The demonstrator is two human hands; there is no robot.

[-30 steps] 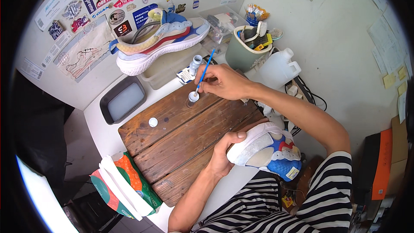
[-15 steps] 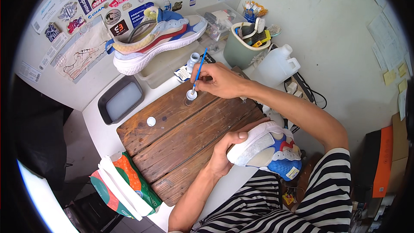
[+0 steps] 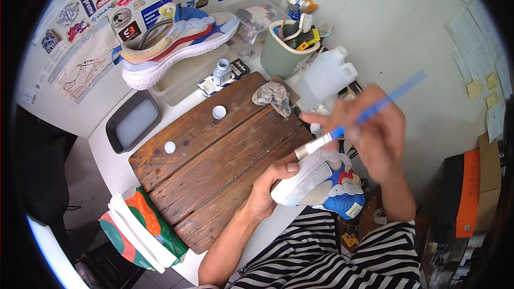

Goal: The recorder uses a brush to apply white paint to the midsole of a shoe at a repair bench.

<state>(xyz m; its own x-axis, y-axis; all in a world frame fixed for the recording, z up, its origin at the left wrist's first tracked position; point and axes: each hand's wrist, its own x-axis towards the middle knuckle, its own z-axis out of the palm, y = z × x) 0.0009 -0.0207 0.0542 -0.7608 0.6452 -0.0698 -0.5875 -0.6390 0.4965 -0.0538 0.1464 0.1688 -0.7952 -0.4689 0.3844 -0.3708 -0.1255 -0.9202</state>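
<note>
desk (image 3: 267, 233): white, under a wooden plank board (image 3: 214, 176)
sneaker (image 3: 321, 188): at the desk's near edge, clasped in the left grip (image 3: 266, 186)
blue-handled paintbrush (image 3: 369, 111): right grip (image 3: 375, 131) closed around it, near the sneaker
progress: bottle (image 3: 222, 73) uncapped; brushing seems underway, remainder unclear
hidden: sneaker's far side, bristle contact; right grip blurred

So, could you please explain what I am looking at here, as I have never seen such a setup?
There is no robot: a person works with two bare hands. The picture comes from a wide fisheye camera worn on the head, looking down, so straight edges bend. The left hand holds a multicoloured shoe. The right hand, blurred, holds a blue-handled brush, its tip at the pale sole. On the wooden board are a small cup, a white disc and a crumpled cloth.
</note>
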